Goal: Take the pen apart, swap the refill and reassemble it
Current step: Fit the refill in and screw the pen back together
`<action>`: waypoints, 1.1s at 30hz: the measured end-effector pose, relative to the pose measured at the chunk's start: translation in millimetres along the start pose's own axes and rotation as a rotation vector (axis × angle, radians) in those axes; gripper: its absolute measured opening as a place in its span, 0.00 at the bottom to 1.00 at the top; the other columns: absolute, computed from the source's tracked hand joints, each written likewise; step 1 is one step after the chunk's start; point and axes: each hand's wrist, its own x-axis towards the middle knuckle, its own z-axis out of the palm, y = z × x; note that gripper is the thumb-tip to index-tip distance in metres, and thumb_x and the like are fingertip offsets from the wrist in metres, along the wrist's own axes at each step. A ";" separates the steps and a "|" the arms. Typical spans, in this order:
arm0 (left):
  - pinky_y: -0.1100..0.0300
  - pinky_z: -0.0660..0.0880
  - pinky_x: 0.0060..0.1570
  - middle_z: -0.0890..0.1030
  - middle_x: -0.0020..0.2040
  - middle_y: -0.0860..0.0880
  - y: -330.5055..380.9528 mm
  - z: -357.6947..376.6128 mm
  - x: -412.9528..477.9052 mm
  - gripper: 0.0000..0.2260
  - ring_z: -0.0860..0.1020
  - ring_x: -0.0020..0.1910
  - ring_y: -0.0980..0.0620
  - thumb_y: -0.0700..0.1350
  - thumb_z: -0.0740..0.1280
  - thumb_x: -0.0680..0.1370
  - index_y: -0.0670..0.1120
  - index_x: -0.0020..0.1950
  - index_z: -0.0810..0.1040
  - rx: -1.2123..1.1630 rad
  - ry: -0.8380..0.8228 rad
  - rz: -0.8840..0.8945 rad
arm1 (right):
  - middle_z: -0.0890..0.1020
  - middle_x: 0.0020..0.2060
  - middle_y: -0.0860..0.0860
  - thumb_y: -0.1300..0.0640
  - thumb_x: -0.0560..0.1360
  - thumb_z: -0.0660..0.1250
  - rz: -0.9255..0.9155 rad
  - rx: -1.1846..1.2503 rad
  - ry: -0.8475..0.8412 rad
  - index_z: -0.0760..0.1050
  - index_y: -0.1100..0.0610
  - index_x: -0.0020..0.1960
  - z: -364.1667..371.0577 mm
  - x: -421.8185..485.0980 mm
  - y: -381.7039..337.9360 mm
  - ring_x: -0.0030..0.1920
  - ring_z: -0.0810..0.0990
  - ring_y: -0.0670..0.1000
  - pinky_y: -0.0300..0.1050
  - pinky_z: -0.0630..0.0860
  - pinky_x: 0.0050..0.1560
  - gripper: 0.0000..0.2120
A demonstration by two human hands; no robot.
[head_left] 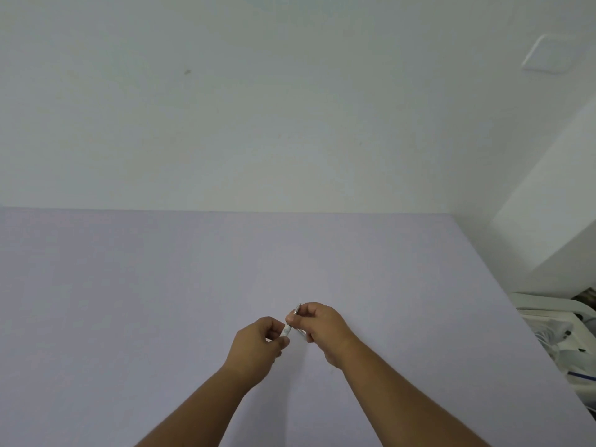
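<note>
**Pen gripped in both hands over lavender table**

Pen lower centre of frame, held off the table, tilted with upper end toward upper right. Pale/white section showing between the two hands, thin metallic end poking above the right fingers. Too small to tell whether barrel parts are separated or whole; refill not distinguishable.

Left hand just left of centre, fingers curled, thumb and fingertips pinched on lower pale end of pen. Right hand just right of it, slightly higher in frame, fingers closed round upper end of pen. Hands close together, nearly touching, joined by the pen. Both forearms bare, entering from bottom edge, converging toward centre.

Table surface plain lavender, filling lower half of frame, far edge running across the middle. White wall behind, upper half. Small dark speck on wall upper left. Pale rectangular plate upper right. White clutter with cables at right edge, beside table, details unclear.
</note>
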 end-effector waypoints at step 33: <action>0.60 0.78 0.37 0.82 0.41 0.50 -0.1 -3.7 -6.0 0.01 0.80 0.33 0.55 0.41 0.70 0.73 0.47 0.43 0.80 0.023 0.050 0.016 | 0.72 0.27 0.44 0.48 0.71 0.70 -0.048 -0.114 0.087 0.73 0.52 0.31 6.3 -9.4 -9.1 0.29 0.68 0.46 0.38 0.67 0.33 0.14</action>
